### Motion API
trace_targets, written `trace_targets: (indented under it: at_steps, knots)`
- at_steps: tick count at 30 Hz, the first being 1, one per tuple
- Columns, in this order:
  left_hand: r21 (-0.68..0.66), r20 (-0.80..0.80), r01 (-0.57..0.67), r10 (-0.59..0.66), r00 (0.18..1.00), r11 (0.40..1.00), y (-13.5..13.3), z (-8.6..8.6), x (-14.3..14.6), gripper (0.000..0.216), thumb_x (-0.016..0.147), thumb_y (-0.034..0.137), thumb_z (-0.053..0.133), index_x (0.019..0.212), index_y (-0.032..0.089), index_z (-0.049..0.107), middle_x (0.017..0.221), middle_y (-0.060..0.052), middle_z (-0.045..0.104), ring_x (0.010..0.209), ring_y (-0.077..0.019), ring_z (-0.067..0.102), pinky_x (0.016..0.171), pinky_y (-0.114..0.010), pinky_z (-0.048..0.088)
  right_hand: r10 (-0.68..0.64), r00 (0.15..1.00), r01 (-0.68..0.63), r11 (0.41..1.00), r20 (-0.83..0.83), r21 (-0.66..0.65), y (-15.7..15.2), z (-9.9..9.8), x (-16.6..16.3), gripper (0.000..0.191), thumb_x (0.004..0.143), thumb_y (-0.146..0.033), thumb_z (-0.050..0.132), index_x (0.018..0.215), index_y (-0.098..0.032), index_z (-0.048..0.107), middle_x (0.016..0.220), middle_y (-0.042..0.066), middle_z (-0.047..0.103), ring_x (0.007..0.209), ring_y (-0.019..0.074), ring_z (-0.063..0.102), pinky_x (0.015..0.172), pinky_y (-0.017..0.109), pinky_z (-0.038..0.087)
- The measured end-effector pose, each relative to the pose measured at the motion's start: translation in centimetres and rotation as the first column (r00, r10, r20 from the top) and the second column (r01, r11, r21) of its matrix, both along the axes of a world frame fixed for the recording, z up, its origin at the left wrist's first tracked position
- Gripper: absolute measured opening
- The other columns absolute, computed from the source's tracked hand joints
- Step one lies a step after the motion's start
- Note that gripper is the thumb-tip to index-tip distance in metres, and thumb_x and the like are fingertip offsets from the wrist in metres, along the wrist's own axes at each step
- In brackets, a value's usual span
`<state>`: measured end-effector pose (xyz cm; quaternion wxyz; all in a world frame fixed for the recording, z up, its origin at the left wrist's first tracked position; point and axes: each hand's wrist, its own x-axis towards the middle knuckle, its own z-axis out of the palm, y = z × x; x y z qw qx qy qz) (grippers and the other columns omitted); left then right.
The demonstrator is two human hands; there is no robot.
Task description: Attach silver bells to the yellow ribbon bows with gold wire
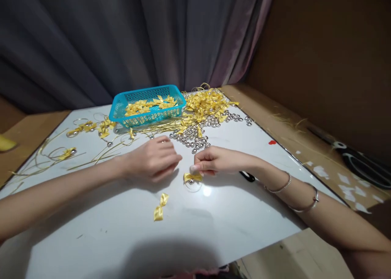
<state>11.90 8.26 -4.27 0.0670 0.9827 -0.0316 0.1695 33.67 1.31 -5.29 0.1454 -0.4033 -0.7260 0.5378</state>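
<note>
My right hand (pixel 210 160) pinches one end of a yellow satin bow (pixel 190 176) between thumb and fingers. A silver bead (pixel 191 181) sits against that bow, and a thin looped cord (pixel 195 190) hangs below it. To its left, my left hand (pixel 157 159) is closed with curled fingers, back of the hand up; whatever it holds is hidden. A loose yellow bow (pixel 161 207) lies on the white table nearer to me. Just beyond both hands, many silver beads (pixel 191 136) lie scattered.
A blue basket (pixel 114 108) of yellow bows stands at the back. Beside it is a heap of yellow bows (pixel 207 102) with cords. Gold cords (pixel 91 161) and strung bows (pixel 67 152) lie left. Black-handled scissors (pixel 363 165) rest at far right near paper scraps (pixel 346 189).
</note>
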Motion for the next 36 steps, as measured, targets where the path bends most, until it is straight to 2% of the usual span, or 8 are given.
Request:
trace_targets:
  at_steps: [2,4,6,11,19,25,31,36]
  knots:
    - [0.370,-0.031,0.250,-0.257,0.966,0.895,-0.5,0.3,-0.1,0.017,0.086,0.014,0.046,0.094,0.013,0.061,0.059,-0.001,0.059,0.054,-0.0150,0.053,0.052,-0.029,0.040,0.012,1.000,-0.012,1.000,0.005,-0.020,0.1,0.2,0.1,0.033,0.088,-0.038,0.050,0.063,-0.016,0.048,0.050,-0.005,0.045,0.048,0.0076,0.039,0.051,0.022,0.033]
    - [0.543,-0.095,0.344,-0.351,0.932,0.766,-1.2,0.5,0.3,0.017,0.086,0.011,0.047,0.095,0.012,0.062,0.055,0.001,0.056,0.047,-0.0131,0.049,0.043,-0.027,0.035,0.037,0.999,-0.037,0.999,0.014,-0.032,0.0,0.4,0.2,0.033,0.089,-0.037,0.050,0.063,-0.016,0.047,0.050,-0.005,0.044,0.047,0.0076,0.038,0.050,0.021,0.032]
    - [0.618,-0.161,0.356,-0.331,0.930,0.701,-1.7,0.7,1.0,0.019,0.085,0.010,0.048,0.099,0.011,0.061,0.055,0.001,0.054,0.044,-0.0119,0.047,0.040,-0.027,0.033,0.062,0.998,-0.062,0.997,0.017,-0.036,0.0,0.5,0.2,0.033,0.091,-0.033,0.047,0.063,-0.016,0.047,0.051,-0.005,0.044,0.047,0.0075,0.037,0.049,0.021,0.031]
    - [0.682,-0.293,0.402,-0.274,0.916,0.611,-1.6,1.0,2.8,0.026,0.082,0.005,0.045,0.105,0.007,0.058,0.051,0.002,0.050,0.037,-0.0115,0.043,0.038,-0.027,0.032,0.057,0.997,-0.056,0.998,0.051,-0.011,0.2,0.4,0.2,0.032,0.093,-0.028,0.043,0.065,-0.015,0.048,0.050,-0.006,0.043,0.047,0.0068,0.036,0.050,0.020,0.031]
    - [0.701,-0.325,0.392,-0.222,0.919,0.596,-1.6,0.1,3.2,0.020,0.084,0.003,0.039,0.084,0.013,0.056,0.052,0.001,0.049,0.038,-0.0111,0.042,0.039,-0.027,0.031,0.093,0.994,-0.092,0.996,0.051,-0.012,0.2,0.4,0.2,0.029,0.093,-0.023,0.040,0.066,-0.015,0.047,0.049,-0.006,0.042,0.047,0.0071,0.036,0.050,0.020,0.030]
    - [0.681,-0.315,0.420,-0.279,0.907,0.599,-1.5,0.3,3.0,0.021,0.084,0.003,0.041,0.090,0.010,0.060,0.052,0.001,0.051,0.041,-0.0113,0.045,0.039,-0.025,0.035,0.020,0.993,-0.023,0.999,0.113,0.023,0.1,0.3,0.1,0.034,0.091,-0.032,0.045,0.061,-0.016,0.045,0.048,-0.005,0.043,0.047,0.0076,0.037,0.051,0.021,0.030]
    - [0.663,-0.175,0.425,-0.424,0.888,0.617,-1.3,0.3,2.1,0.018,0.085,0.008,0.047,0.092,0.008,0.064,0.055,-0.001,0.056,0.044,-0.0116,0.050,0.039,-0.025,0.038,-0.040,0.964,0.023,0.997,0.263,0.071,-0.1,0.2,-0.2,0.032,0.090,-0.029,0.044,0.062,-0.015,0.049,0.050,-0.003,0.048,0.050,0.0086,0.042,0.053,0.022,0.032]
    - [0.648,-0.104,0.363,-0.395,0.913,0.669,-1.5,-0.3,1.3,0.018,0.083,0.009,0.048,0.090,0.005,0.064,0.054,-0.001,0.054,0.042,-0.0116,0.048,0.036,-0.026,0.034,-0.049,0.934,0.008,0.993,0.355,0.118,-0.6,0.3,-0.7,0.025,0.087,-0.022,0.044,0.065,-0.014,0.054,0.057,0.000,0.053,0.053,0.0092,0.044,0.053,0.022,0.031]
